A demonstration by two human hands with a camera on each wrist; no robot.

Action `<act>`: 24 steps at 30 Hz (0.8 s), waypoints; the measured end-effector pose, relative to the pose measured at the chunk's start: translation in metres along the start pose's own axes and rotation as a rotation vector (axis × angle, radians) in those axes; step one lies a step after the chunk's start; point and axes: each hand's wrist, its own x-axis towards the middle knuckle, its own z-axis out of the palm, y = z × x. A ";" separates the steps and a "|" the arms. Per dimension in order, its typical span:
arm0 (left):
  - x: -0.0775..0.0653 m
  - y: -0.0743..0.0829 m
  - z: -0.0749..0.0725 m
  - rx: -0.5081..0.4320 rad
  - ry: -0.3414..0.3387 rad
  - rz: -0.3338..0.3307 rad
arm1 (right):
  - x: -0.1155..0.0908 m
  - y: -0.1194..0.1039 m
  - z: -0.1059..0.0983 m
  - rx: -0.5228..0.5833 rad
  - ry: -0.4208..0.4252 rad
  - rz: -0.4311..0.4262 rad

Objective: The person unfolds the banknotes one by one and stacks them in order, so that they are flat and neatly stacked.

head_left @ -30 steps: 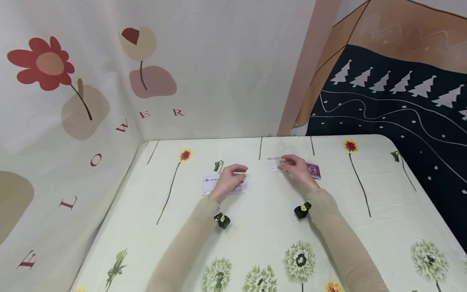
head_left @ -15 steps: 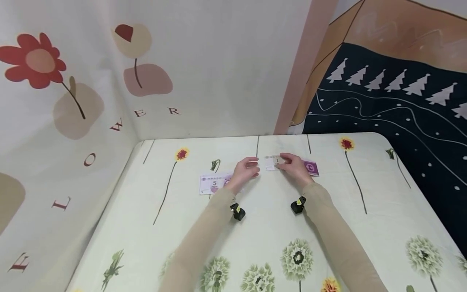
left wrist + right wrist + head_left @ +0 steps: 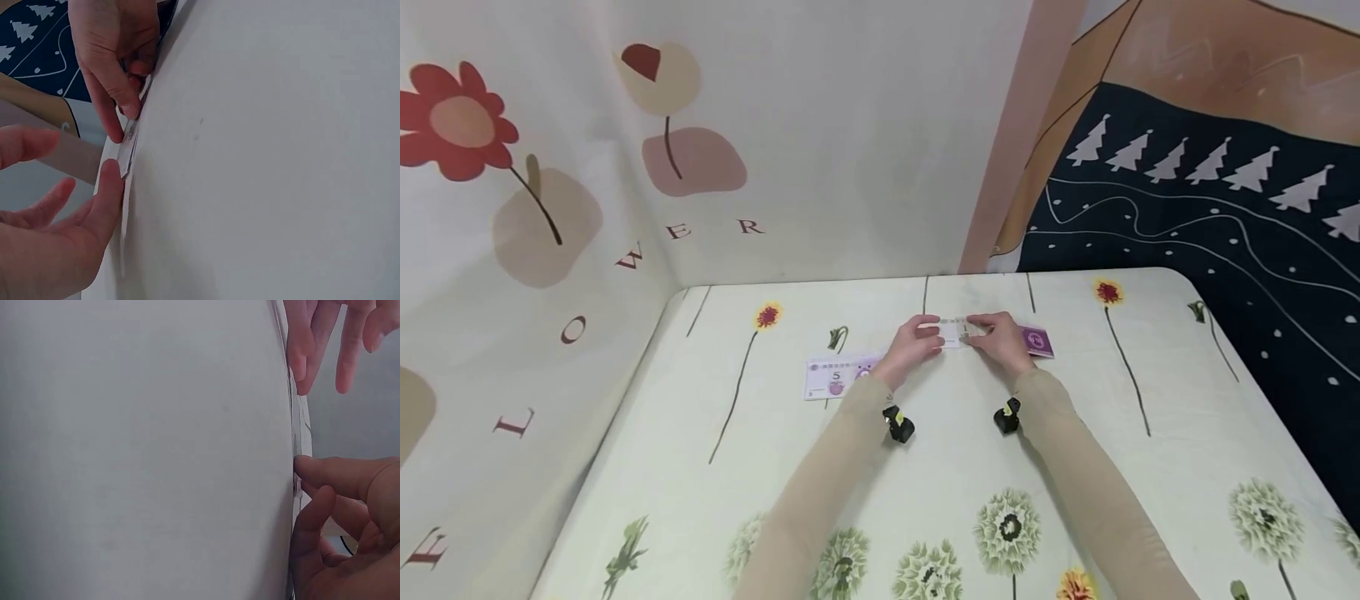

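A pale purple play banknote printed with a 5 [image 3: 831,381] lies flat on the table, its right part behind the left forearm and hand. To its right, my right hand [image 3: 1002,342] pinches a whitish note [image 3: 950,335] between thumb and fingers, across its width. Past that hand a dark purple end with a round emblem [image 3: 1037,342] shows. My left hand [image 3: 913,346] is at the whitish note's left end, fingers spread and thumb low. In the left wrist view, the left thumb [image 3: 109,187] lies right at the note's edge [image 3: 127,153].
A pale flower-print cloth [image 3: 947,483] covers the table. A white curtain [image 3: 850,167] hangs behind its far edge, with a dark tree-print cloth [image 3: 1187,208] at the right. Each wrist carries a small black camera [image 3: 898,425].
My left hand has moved right, from over the 5 note to the left end of the whitish note. The right hand has kept its pinch. The view has shifted slightly.
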 end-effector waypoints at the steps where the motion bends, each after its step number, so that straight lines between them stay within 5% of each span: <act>1: 0.001 0.001 0.000 -0.006 0.000 -0.001 | 0.000 0.000 0.000 0.006 0.000 0.005; 19: 0.007 0.005 0.009 -0.086 0.036 -0.042 | 0.000 0.002 0.002 -0.039 0.003 -0.031; 24: 0.009 0.001 0.011 -0.149 0.002 -0.041 | -0.004 0.003 0.003 -0.037 -0.014 -0.046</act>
